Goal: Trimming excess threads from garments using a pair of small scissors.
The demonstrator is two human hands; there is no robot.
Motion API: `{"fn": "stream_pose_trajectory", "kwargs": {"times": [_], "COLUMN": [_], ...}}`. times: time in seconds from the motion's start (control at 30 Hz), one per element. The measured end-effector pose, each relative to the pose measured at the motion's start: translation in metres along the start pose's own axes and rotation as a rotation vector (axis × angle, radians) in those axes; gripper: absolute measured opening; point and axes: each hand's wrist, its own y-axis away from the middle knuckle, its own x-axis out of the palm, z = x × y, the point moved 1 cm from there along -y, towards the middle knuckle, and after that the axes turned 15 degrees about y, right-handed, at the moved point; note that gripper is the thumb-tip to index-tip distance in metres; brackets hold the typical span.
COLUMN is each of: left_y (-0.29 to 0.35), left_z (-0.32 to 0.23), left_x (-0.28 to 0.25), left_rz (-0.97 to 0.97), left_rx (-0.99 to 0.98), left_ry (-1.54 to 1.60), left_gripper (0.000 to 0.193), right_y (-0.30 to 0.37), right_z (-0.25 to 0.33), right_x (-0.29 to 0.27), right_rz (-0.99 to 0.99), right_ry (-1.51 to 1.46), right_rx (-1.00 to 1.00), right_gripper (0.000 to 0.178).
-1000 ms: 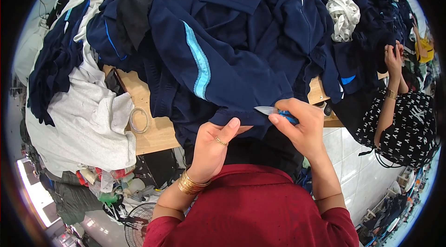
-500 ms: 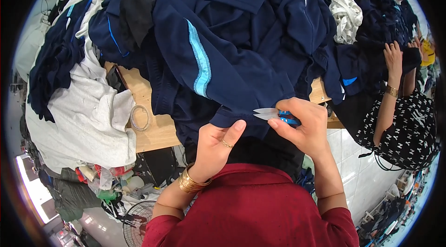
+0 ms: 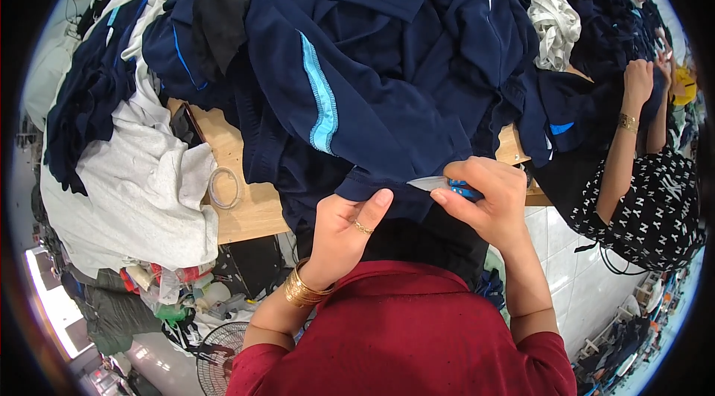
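A navy garment (image 3: 380, 120) with a light blue stripe lies in front of me, on top of a heap of similar navy cloth. Its hemmed edge is pinched in my left hand (image 3: 350, 228), thumb on top and the other fingers hidden underneath. My right hand (image 3: 488, 198) grips small blue-handled thread snips (image 3: 432, 184). The snips' blades are together and point left, their tips at the garment's edge close to my left thumb. Whether a thread lies between the blades is too small to tell.
A wooden table (image 3: 253, 213) shows beneath the cloth, with a clear ring (image 3: 224, 188) on it. Light grey fabric (image 3: 149, 187) hangs at left; a white cloth bundle (image 3: 552, 23) lies at back right. A co-worker (image 3: 640, 195) handles navy garments at right. A fan (image 3: 222, 355) stands below left.
The snips' blades have gone from spread to closed at the garment's edge. My left hand has barely moved. The co-worker's hands have shifted upward and to the right.
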Motion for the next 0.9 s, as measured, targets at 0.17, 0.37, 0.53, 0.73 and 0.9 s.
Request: {"fn": "stream_pose_trajectory", "kwargs": {"times": [0.17, 0.37, 0.53, 0.73, 0.9], "left_y": [-0.0015, -0.0006, -0.0019, -0.0009, -0.0001], "left_z": [0.0064, 0.0034, -0.0002, -0.0005, -0.0014], "left_x": [-0.0102, -0.0084, -0.0025, -0.0014, -0.001], "left_rz": [0.014, 0.009, -0.001, 0.005, 0.012], "left_rx": [-0.051, -0.12, -0.143, -0.181, -0.184], "left_ry": [0.053, 0.078, 0.142, 0.189, 0.19], "left_gripper": [0.026, 0.024, 0.022, 0.023, 0.026], "right_y": [0.0033, 0.0053, 0.0046, 0.0067, 0.0094], "right_z": [0.0011, 0.0034, 0.0044, 0.005, 0.0023], "right_x": [0.0011, 0.0059, 0.004, 0.0043, 0.0077], "right_rz": [-0.102, -0.167, -0.174, -0.186, -0.159], "right_ry": [0.099, 0.208, 0.261, 0.249, 0.089], "right_rx": [-0.026, -0.115, -0.141, -0.13, 0.011], "right_gripper": [0.027, 0.032, 0.033, 0.031, 0.032]}}
